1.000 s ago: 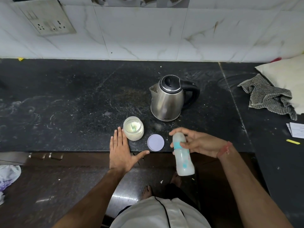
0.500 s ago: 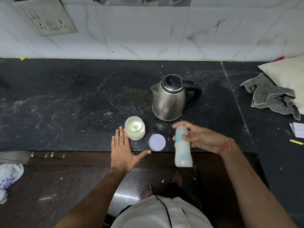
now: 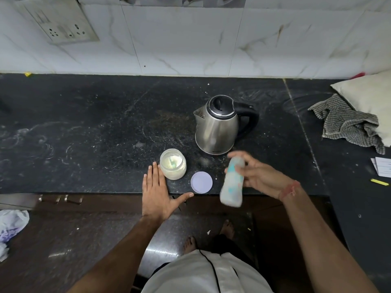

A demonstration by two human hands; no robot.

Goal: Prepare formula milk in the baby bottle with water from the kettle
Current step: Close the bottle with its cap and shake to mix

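My right hand point(image 3: 262, 176) grips the baby bottle point(image 3: 232, 182) near its capped top. The bottle holds white milk, has teal markings, is blurred, and tilts with its base toward me over the counter edge. My left hand point(image 3: 156, 193) lies flat with fingers spread on the counter's front edge, just left of the open formula jar point(image 3: 173, 164), which holds pale powder and a scoop. The jar's lilac lid point(image 3: 201, 182) lies flat between jar and bottle. The steel kettle point(image 3: 218, 125), lid down and black handle to the right, stands behind the bottle.
The black stone counter point(image 3: 84, 132) runs left to right against a white tiled wall with a socket plate point(image 3: 61, 24). A checked cloth point(image 3: 349, 123) and a pillow point(image 3: 368, 96) lie at the right, with papers point(image 3: 383, 167) and a yellow stick point(image 3: 379, 182) nearer.
The bottle in my right hand has swung from tilting right to tilting left and moved slightly up and right, now motion-blurred. My left hand, jar, lid and kettle stay where they were.
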